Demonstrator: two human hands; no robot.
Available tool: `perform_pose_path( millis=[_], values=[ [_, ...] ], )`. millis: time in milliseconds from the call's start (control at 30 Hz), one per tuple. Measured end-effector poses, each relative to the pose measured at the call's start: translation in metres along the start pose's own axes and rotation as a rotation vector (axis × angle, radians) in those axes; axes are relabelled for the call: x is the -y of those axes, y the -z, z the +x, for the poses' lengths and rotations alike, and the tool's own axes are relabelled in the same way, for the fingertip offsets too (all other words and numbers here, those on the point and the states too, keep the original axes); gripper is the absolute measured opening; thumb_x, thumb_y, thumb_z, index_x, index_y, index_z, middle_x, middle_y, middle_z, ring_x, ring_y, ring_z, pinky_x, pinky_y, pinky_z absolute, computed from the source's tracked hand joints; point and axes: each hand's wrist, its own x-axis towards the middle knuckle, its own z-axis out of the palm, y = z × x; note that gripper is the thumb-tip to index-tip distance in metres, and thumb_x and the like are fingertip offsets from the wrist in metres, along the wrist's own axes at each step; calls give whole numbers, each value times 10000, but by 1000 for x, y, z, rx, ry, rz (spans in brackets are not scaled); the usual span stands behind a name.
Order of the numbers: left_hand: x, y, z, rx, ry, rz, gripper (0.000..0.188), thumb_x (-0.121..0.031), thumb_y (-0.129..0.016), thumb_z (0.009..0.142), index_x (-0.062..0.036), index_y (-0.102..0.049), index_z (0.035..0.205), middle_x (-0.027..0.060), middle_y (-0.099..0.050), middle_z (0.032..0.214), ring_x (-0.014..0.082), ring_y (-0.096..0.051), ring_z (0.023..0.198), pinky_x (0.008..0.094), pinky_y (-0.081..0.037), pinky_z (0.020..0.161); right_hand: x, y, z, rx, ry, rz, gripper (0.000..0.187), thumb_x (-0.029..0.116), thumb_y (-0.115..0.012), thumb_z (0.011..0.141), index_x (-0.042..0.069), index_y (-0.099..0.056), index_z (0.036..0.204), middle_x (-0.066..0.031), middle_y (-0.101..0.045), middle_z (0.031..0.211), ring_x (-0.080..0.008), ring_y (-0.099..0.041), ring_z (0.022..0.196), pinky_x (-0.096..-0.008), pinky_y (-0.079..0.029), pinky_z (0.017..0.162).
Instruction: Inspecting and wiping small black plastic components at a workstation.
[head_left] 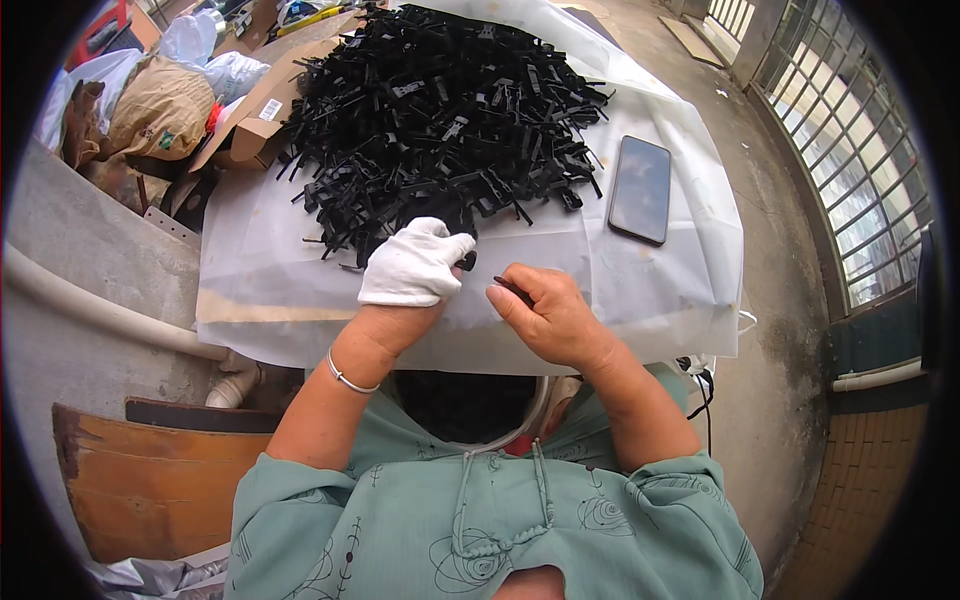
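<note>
Gripping a small black plastic piece (467, 261), the left hand (418, 265), in a white fabric glove, curls its fingers closed, with the piece showing at the thumb side. The right hand (545, 315), bare, is just beside it and pinches a slim dark object (513, 290) between thumb and bent forefinger; the object is too small and too covered to tell its kind. The two hands are near each other but apart, over the near part of a white-sheeted surface (270, 275).

Directly beyond the hands rises a broad, tangled heap of black plastic pieces (440, 110), its near edge reaching the gloved fingers. Beyond the right hand and to its right, a dark-screened rectangular phone (640, 190) lies flat on the sheet. Below the hands, between the person's knees, is a round pale-rimmed container (537, 408) with dark contents.

Around the left wrist is a thin silver-coloured bangle (350, 374). Farther out, beyond the left hand and to its left, are an open brown cardboard box (250, 135) and a bulging tan sack (160, 108). Well to the right of the right hand stands a barred metal grille (860, 150).
</note>
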Motion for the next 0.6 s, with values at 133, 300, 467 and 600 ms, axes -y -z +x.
perform_pose_path(
  millis=[133,300,467,600],
  values=[
    [-17,2,-12,-310,130,-377,263,-28,-666,767,-16,-588,1017,105,-578,946,205,-557,890,287,-472,730,4,-12,-2,-141,285,-112,134,87,-652,795,24,-537,768,-61,-485,596,-146,-457,518,-285,-374,477],
    [-35,6,-24,-156,441,-1007,312,-78,-628,837,-9,-511,1118,95,-575,954,108,-549,783,231,-466,620,6,-15,-7,-176,547,-225,167,64,-703,752,30,-541,766,-59,-511,646,-147,-454,488,-280,-370,464],
    [-42,12,-32,66,555,-1315,374,-36,-565,870,1,-426,1216,82,-561,1022,66,-523,759,181,-442,577,10,-16,-7,-226,57,138,221,140,-678,820,17,-531,708,-4,-458,590,-65,-396,537,-237,-336,472],
    [-43,-6,-33,-67,287,-1223,321,-26,-543,879,2,-453,1186,51,-567,951,43,-503,669,178,-430,538,10,-11,-5,-72,-73,271,266,205,-608,884,14,-532,715,14,-412,590,-49,-364,580,-229,-338,501]
  ],
)
